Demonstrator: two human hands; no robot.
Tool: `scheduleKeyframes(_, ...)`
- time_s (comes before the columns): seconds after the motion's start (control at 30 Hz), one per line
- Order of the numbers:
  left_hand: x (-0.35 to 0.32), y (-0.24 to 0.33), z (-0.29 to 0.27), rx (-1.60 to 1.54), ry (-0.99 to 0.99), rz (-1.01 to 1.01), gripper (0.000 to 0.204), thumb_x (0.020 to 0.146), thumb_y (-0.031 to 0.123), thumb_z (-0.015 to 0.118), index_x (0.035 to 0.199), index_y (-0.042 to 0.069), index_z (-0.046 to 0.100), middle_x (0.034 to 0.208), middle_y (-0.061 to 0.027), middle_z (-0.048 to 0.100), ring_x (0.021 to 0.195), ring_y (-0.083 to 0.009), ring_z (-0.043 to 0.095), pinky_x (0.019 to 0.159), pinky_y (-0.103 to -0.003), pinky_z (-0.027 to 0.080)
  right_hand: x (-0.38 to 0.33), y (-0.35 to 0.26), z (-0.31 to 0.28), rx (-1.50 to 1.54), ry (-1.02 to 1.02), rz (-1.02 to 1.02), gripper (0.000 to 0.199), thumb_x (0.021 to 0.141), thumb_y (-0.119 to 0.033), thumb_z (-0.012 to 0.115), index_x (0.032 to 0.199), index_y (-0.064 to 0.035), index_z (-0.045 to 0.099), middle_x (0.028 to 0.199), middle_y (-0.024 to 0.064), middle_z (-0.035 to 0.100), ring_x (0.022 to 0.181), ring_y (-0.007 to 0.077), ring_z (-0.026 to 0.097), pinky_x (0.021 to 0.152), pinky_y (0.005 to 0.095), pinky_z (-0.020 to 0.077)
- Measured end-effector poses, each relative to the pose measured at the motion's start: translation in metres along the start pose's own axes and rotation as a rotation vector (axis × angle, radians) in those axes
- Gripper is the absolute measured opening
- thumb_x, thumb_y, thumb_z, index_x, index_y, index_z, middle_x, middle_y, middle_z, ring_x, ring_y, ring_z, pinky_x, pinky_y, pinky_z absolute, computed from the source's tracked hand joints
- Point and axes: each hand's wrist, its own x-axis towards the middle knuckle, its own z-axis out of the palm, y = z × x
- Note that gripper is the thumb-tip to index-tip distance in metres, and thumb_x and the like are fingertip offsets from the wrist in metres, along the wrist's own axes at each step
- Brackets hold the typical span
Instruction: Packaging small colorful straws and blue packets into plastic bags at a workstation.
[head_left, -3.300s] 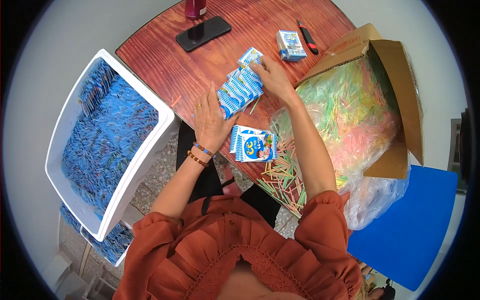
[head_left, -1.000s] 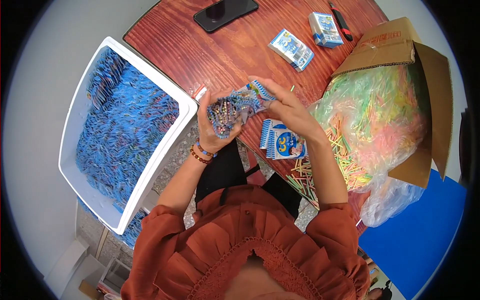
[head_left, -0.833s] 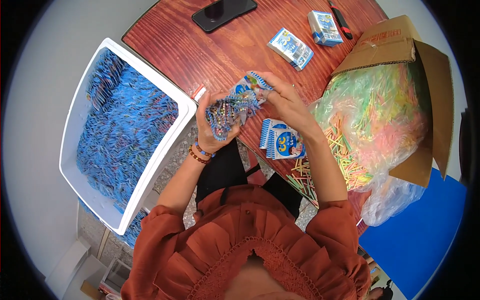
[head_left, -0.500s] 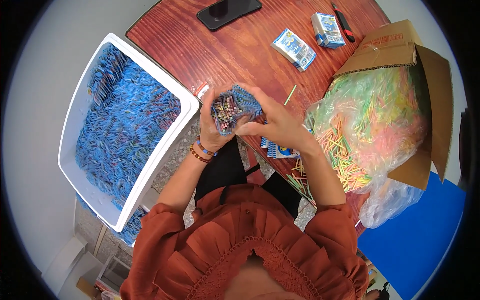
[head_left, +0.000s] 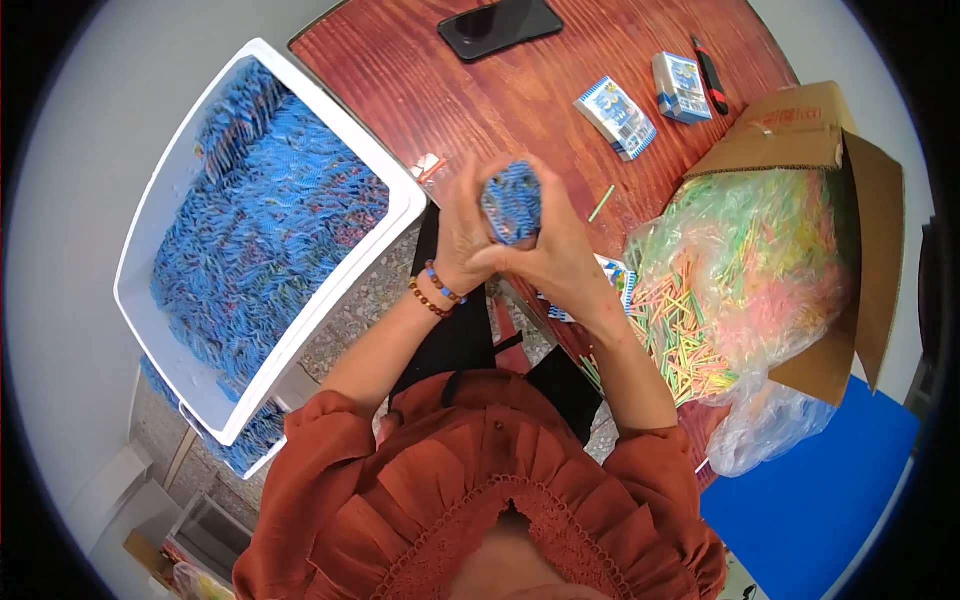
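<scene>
A thick bundle of slim blue packets (head_left: 512,203) with zigzag ends stands between my two hands over the table's near edge. My left hand (head_left: 461,232) is closed round its left side, and my right hand (head_left: 561,240) wraps its right side, with the thumbs close together below it. Many similar blue packets (head_left: 275,215) fill the white tub (head_left: 412,203) at my left. Under my right forearm lie loose pastel sticks (head_left: 682,345), spilling from a clear plastic bag (head_left: 775,245). One green stick (head_left: 602,203) lies apart, right of my right hand.
An open cardboard box (head_left: 765,130) holds the bag on the right. Across the wooden table (head_left: 420,80) lie a black phone (head_left: 500,28), two blue-and-white packs (head_left: 617,118), and a red-and-black cutter (head_left: 710,78). More blue-and-white packaging (head_left: 618,282) sits by my right wrist.
My hands have closed together round the bundle, which has turned from showing many pale stick ends to showing blue zigzag ends. The view has shifted slightly.
</scene>
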Motion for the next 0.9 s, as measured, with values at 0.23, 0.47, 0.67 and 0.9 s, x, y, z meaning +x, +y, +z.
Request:
scheduleKeyframes(0.23, 0.011, 0.007, -0.002, 0.317, 0.001, 0.081, 0.107, 0.069, 0.026, 0.079, 0.147, -0.002, 0.013, 0.137, -0.0131, 0.051, 0.124, -0.0312, 0.049, 0.104, -0.044, 0.034, 0.002, 0.019, 0.015, -0.034, 0.188, 0.051, 0.054, 0.083, -0.015, 0.072, 0.127, 0.0005, 0.045, 0.108, 0.011, 0.058, 0.096, 0.0172, 0.057, 0.083, 0.0306, 0.0478)
scheduleKeyframes(0.47, 0.012, 0.013, -0.005, 0.099, 0.006, 0.066, 0.121, 0.061, 0.032, 0.086, 0.148, 0.0, 0.008, 0.14, -0.0176, 0.047, 0.127, -0.0318, 0.048, 0.106, -0.047, 0.032, 0.009, 0.004, 0.007, 0.0, 0.069, 0.124, 0.036, 0.087, -0.008, 0.067, 0.118, -0.0004, 0.05, 0.09, 0.0043, 0.059, 0.079, 0.0092, 0.056, 0.069, 0.0247, 0.0478)
scheduleKeyframes(0.67, 0.021, 0.021, -0.027, 0.033, 0.058, 0.08, 0.114, 0.06, 0.031, 0.088, 0.145, 0.0, 0.02, 0.139, -0.0196, 0.044, 0.122, -0.0359, 0.049, 0.105, -0.046, 0.035, 0.02, -0.006, 0.01, 0.12, 0.091, 0.163, 0.029, 0.087, -0.009, 0.068, 0.112, -0.0014, 0.055, 0.091, 0.004, 0.06, 0.081, 0.0087, 0.057, 0.068, 0.0241, 0.0483)
scheduleKeyframes(0.9, 0.019, 0.014, -0.186, 0.6, 0.258, 0.142, 0.091, 0.07, 0.041, 0.078, 0.138, -0.001, 0.036, 0.143, -0.0218, 0.037, 0.133, -0.041, 0.034, 0.11, -0.052, 0.024, 0.11, -0.085, 0.131, 0.141, -0.131, -0.159, 0.041, 0.085, -0.02, 0.071, 0.116, 0.0008, 0.054, 0.094, 0.008, 0.062, 0.082, 0.0117, 0.059, 0.071, 0.0288, 0.0499)
